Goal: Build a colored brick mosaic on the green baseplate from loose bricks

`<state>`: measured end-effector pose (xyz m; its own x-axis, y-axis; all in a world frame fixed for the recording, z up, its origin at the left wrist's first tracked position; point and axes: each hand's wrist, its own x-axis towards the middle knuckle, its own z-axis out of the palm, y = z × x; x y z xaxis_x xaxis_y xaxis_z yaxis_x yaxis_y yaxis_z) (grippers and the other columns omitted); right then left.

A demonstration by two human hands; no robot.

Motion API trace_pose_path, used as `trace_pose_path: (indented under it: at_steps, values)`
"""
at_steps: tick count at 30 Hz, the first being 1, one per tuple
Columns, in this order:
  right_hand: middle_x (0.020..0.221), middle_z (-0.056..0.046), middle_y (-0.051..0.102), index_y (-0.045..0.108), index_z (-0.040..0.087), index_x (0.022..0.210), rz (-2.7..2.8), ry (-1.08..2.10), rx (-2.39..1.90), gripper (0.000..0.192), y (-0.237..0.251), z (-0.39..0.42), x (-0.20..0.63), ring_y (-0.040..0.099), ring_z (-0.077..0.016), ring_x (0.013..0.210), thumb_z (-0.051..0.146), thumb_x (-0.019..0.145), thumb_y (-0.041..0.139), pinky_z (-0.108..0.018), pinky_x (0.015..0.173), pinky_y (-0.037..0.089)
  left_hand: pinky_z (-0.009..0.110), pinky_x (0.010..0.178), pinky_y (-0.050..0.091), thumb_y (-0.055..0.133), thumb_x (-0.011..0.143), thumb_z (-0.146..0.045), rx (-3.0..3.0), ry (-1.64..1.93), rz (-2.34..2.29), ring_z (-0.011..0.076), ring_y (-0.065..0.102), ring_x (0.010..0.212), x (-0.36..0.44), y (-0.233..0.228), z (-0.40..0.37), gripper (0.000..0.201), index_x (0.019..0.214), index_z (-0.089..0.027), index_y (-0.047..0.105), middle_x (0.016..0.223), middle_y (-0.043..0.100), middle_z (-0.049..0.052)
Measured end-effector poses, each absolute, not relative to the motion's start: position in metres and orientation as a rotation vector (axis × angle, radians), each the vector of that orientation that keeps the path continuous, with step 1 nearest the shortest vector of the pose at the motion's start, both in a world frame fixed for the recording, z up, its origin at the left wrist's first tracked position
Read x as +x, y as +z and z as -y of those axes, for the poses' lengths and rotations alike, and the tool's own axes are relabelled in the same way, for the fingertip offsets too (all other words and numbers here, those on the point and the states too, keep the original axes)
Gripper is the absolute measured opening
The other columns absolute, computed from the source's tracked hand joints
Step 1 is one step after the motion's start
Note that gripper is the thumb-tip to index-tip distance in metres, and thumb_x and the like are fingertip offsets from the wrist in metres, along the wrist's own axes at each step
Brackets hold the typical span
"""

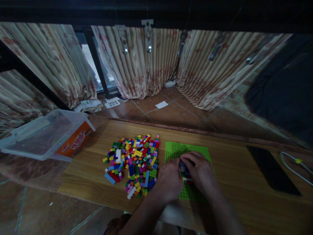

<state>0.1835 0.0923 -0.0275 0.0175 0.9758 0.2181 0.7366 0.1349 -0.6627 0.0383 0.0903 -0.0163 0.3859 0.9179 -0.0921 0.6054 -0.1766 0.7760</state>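
A green studded baseplate (176, 148) lies on the wooden table. Over its middle, my left hand (170, 178) and my right hand (199, 169) meet with fingers closed around a small build of toy bricks (187, 174). Blue, white and red bricks show between the hands; the rest of the build is covered by my fingers. A pinkish bit shows at the fingertips, too small to make out. Just left of my left hand spreads a pile of loose coloured toy bricks (137, 160).
A clear plastic bin (46, 147) with an orange label stands at the table's left end. On the right lie a flat black slab (274, 169) and a white cable (293, 168). Curtains (137, 65) hang beyond the table, and a dark draped shape (286, 88) is at far right.
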Motion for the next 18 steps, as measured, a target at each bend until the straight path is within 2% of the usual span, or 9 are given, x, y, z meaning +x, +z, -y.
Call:
trace_pose_path:
  at_steps: [8,18]
  values:
    - [0.085,-0.004,0.070,0.070,0.022,0.079,1.770,0.498,-1.687,0.020,-0.0256,-0.0959,0.1828,0.060,-0.0213,0.085,0.026,0.087,0.053,-0.037,0.082,0.046,0.041,0.083,0.053,0.032,0.091,-0.017,2.041,0.416,-1.348,0.0284,0.065,0.092,0.0410,-0.0161,-0.0856,0.041,0.122,-0.012,0.058,0.107,0.065,0.016]
    - [0.087,-0.004,0.069,0.071,0.022,0.081,1.759,0.601,-1.697,0.020,-0.0216,-0.0970,0.1844,0.061,-0.0206,0.086,0.028,0.087,0.053,-0.036,0.082,0.045,0.040,0.083,0.054,0.034,0.091,-0.016,2.042,0.407,-1.367,0.0280,0.066,0.093,0.0408,-0.0150,-0.0847,0.040,0.122,-0.011,0.059,0.106,0.067,0.016]
